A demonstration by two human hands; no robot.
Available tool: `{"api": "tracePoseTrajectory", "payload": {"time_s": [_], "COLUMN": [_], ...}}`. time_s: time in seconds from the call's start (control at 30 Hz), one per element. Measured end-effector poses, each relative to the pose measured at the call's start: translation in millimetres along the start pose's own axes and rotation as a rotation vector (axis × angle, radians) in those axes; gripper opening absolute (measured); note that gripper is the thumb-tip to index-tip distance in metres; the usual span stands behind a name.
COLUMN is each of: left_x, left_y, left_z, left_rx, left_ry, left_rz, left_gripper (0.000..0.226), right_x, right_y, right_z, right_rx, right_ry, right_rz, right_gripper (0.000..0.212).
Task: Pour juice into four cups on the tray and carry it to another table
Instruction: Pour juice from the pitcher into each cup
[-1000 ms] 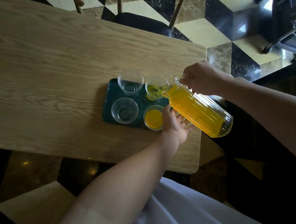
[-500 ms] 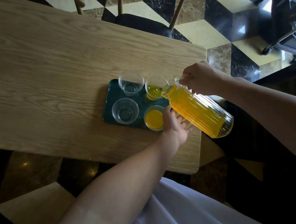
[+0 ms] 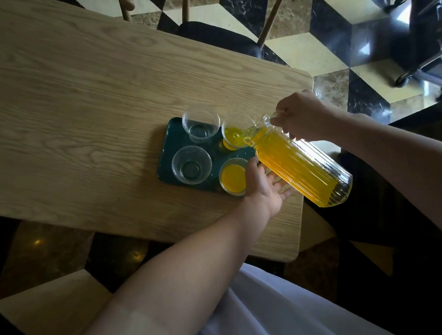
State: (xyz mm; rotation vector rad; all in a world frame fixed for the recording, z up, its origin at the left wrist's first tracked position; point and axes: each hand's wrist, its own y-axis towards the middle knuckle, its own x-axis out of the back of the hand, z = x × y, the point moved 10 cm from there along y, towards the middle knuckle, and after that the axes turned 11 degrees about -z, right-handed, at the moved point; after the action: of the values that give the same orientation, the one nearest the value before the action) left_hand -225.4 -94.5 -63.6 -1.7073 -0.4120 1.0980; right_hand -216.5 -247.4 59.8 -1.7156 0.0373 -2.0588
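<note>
Ribbed clear jug (image 3: 300, 166) of orange juice

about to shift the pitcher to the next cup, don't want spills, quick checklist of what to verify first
1. Far right cup filled enough: cannot tell, juice is entering it.
2. Near right cup filled: ok.
3. Two left cups upright and empty: ok.
4. All cups on the tray: ok.
5. Right hand grips the pitcher handle: ok.
6. Left hand supports the pitcher from beneath: ok.
</note>
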Motion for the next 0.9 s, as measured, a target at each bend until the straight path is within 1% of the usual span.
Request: {"api": "tracePoseTrajectory", "payload": {"time_s": [0.27,0.9], "left_x": [-2.1,-0.6], "left_y": [-3.5,-8.8], "left_z": [-3.1,-10.9], "left_rx": [0.007,-0.025], "left_ry": [0.007,0.038], "left_rz": [0.009,0.027], "left_gripper": [0.064,0.064], "right_x": [2.8,10.4], "right_y": [5.4,3.2], "right_z": [-1.4,10.7], "right_rx": [-0.030,-0.024], "right_ry": [0.005,-0.004], "right_rz": [0.010,0.022], "right_gripper": [0.034,0.031]}}
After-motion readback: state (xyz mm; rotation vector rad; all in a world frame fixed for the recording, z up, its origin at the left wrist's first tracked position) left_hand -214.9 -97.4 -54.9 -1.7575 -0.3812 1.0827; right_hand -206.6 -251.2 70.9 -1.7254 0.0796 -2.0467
